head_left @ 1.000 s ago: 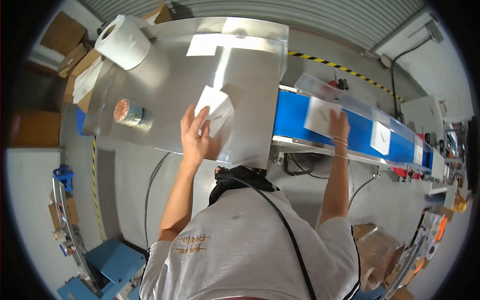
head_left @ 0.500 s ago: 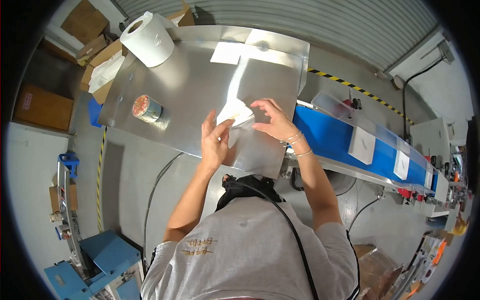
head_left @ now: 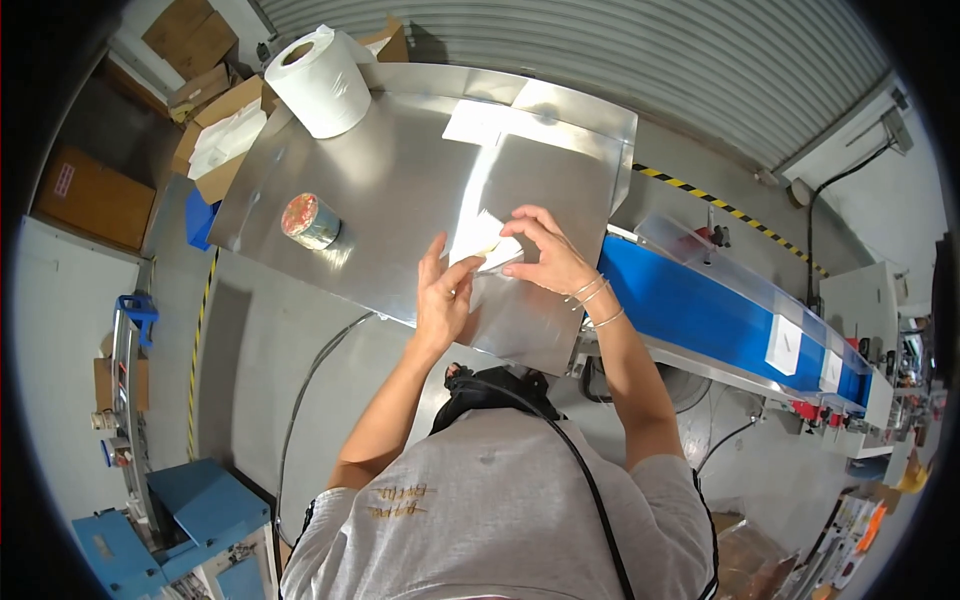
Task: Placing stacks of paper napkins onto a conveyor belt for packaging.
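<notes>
A small white packet (head_left: pixel 482 238), flat and folded-looking, is between my two hands just above the metal table (head_left: pixel 390 180). My left hand (head_left: pixel 443 300) has its thumb and forefinger pressed on the packet's near left edge. Curved around the packet's right side is my right hand (head_left: pixel 555 255), its fingertips on the upper edge and its thumb lower down. Bracelets circle the right wrist. What lies under the packet is hidden by it and by my fingers.
On the table stand a large white roll (head_left: pixel 322 85), a round tin (head_left: pixel 311 222) and a white sheet (head_left: pixel 475 122). A blue conveyor belt (head_left: pixel 690 305) to the right carries a white packet (head_left: pixel 784 345) and another farther along. An open cardboard box (head_left: pixel 220 140) sits beyond the table's left edge.
My right hand has closed in on the packet's right side, while my left hand stays on it. The packets on the belt have travelled farther right, away from the table.
</notes>
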Demonstrator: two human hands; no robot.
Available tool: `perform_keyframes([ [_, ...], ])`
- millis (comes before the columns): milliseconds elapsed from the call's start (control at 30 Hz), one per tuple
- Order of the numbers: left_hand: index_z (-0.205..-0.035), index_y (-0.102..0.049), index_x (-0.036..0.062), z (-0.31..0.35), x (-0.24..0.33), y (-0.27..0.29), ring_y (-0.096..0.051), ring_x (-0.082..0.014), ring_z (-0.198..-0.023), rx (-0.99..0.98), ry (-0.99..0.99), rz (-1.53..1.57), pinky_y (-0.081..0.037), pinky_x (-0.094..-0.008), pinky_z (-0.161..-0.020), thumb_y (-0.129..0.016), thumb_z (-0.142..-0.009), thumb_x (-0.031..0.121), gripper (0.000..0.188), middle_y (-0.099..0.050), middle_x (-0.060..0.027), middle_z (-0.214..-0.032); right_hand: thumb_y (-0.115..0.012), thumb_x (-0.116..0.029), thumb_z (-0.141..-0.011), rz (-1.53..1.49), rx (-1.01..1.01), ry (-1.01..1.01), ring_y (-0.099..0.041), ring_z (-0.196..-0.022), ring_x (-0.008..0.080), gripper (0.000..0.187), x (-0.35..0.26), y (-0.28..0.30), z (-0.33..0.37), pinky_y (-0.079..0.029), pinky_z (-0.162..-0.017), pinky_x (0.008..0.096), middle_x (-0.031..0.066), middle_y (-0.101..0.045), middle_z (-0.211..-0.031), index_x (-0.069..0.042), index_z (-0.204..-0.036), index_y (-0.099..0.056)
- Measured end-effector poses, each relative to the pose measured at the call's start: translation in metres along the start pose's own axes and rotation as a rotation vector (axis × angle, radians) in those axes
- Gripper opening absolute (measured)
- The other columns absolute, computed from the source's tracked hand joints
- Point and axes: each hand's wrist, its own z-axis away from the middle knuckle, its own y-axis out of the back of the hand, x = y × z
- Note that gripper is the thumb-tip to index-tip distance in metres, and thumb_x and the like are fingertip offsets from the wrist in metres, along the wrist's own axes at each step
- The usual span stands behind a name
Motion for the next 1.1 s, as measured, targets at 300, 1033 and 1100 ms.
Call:
perform_keyframes([
  [300, -0.103, -0.068, 0.0146, 0.001, -0.006, 0.003, -0.044, -0.0384, -0.119, -0.023, -0.009, 0.024, -0.042, -0.0412, -0.094, -0.061, -0.076, -0.006, 0.035, -0.038, -0.0241, -0.137, -0.079, -0.018, -0.067, 0.345, -0.012, 0.071, -0.037, -0.123, 0.0338, 0.034, 0.003, -0.006, -0.006, -0.040, -0.097, 0.0392, 0.0103, -0.041, -0.138, -0.015, -0.098, -0.064],
  [1033, -0.097, -0.068, 0.0062, -0.012, 0.023, 0.004, -0.061, -0.0299, -0.086, -0.144, -0.385, -0.283, -0.052, -0.0374, -0.072, -0.060, -0.074, -0.007, 0.027, -0.062, -0.0137, -0.099, -0.062, -0.034, -0.087, 0.443, 0.966, -0.710, -0.062, -0.077, 0.0288, 0.035, 0.137, 0.170, 0.267, -0.049, -0.070, 0.0365, 0.0187, -0.063, -0.086, -0.004, -0.101, -0.053],
  [1100, -0.096, -0.068, 0.0058, -0.013, 0.042, -0.004, -0.061, -0.0292, -0.086, -0.218, -0.458, -0.267, -0.052, -0.0371, -0.072, -0.060, -0.071, -0.007, 0.029, -0.062, -0.0131, -0.099, -0.062, -0.036, -0.087, 0.554, 0.984, -0.711, -0.063, -0.077, 0.0320, 0.037, 0.149, 0.208, 0.303, -0.049, -0.070, 0.0371, 0.0193, -0.064, -0.087, -0.004, -0.103, -0.053],
])
